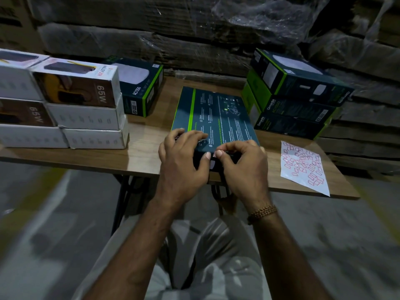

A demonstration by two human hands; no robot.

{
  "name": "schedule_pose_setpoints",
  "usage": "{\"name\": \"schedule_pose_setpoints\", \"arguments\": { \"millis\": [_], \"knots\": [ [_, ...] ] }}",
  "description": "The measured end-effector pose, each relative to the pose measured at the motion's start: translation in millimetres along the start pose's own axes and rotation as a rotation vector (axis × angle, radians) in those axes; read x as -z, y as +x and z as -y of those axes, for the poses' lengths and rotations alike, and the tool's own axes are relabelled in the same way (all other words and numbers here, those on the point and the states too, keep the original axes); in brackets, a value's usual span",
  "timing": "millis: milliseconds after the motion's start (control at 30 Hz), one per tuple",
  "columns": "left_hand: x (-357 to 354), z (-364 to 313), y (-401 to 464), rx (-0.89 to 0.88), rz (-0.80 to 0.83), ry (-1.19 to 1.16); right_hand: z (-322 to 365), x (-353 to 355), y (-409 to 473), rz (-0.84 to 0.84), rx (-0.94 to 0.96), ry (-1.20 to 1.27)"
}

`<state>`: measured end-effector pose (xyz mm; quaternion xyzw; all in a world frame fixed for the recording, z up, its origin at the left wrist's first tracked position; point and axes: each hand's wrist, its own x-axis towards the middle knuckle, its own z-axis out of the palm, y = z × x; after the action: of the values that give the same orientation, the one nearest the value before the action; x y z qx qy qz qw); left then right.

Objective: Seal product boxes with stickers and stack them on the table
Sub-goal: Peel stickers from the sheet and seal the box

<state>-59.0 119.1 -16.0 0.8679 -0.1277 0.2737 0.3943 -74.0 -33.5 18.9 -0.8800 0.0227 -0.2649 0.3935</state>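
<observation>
A dark product box [218, 114] with a green stripe lies flat in the middle of the wooden table [142, 156], its near end at the table's front edge. My left hand [184, 161] grips that near end, fingers curled over the top and thumb on the front flap. My right hand [242, 165] grips it beside the left one, thumb pressing on the flap where a small sticker [213, 164] shows between both thumbs. A white sticker sheet [303, 165] with several red stickers lies at the right.
Three dark boxes [298, 98] are stacked at the back right. One dark box [140, 89] stands at the back left, beside stacks of white and brown 65W boxes [82, 105]. Wrapped cardboard bundles [194, 35] rise behind the table.
</observation>
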Motion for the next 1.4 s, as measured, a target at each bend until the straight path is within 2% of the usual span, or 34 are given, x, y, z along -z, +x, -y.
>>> {"name": "schedule_pose_setpoints", "arguments": {
  "millis": [733, 1233, 1400],
  "knots": [
    [-5, -4, 2, 0.019, -0.03, 0.067, 2, -3, 0, -0.035, 0.001, -0.048],
    [-7, 0, 0, -0.007, -0.046, 0.115, 2, -6, -4, -0.093, 0.004, 0.052],
    [-8, 2, 0, -0.014, -0.054, 0.108, -12, 1, -11, -0.116, 0.115, 0.095]
  ]
}}
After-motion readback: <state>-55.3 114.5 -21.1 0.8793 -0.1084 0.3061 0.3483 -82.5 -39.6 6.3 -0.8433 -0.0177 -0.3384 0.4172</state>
